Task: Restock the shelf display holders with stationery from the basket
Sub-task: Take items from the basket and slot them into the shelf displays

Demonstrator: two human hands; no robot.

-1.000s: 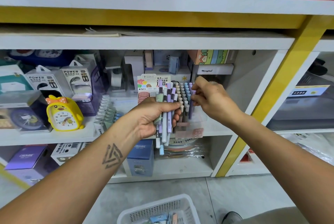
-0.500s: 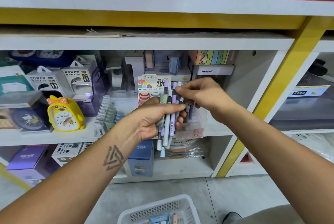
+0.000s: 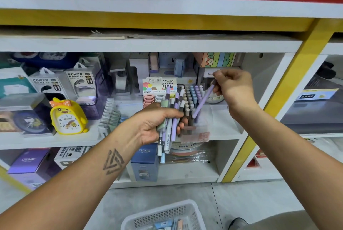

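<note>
Shop shelving [image 3: 148, 44], white boards with yellow uprights, red brand banner across the top. Middle shelf crowded: power bank boxes [image 3: 46, 83], yellow duck clock [image 3: 67, 117], clear pen holder [image 3: 194, 129] near centre, already packed with upright pens [image 3: 194, 96], caps up. White basket [image 3: 167, 215] on the floor at the bottom edge, some stock left in it.

Left hand [image 3: 157, 122] grips a bundle of pens [image 3: 171, 118], fingers wrapped round, bundle near upright and just in front of the holder's left side. Right hand [image 3: 233, 90] pinches a single lilac pen [image 3: 203, 99] by its upper end, held up and right of the holder.

Key relation: lilac pen's long axis runs diagonal, top at the right hand's fingers, lower tip pointing down-left at the holder's right side, among the standing caps; cannot tell if the tip is touching them. Holder lies below and left of the right hand, which is the nearer free worker. Likely next: swing the pen upright, drop it into a gap. Gaps look tight; risk of knocking neighbours.
</note>
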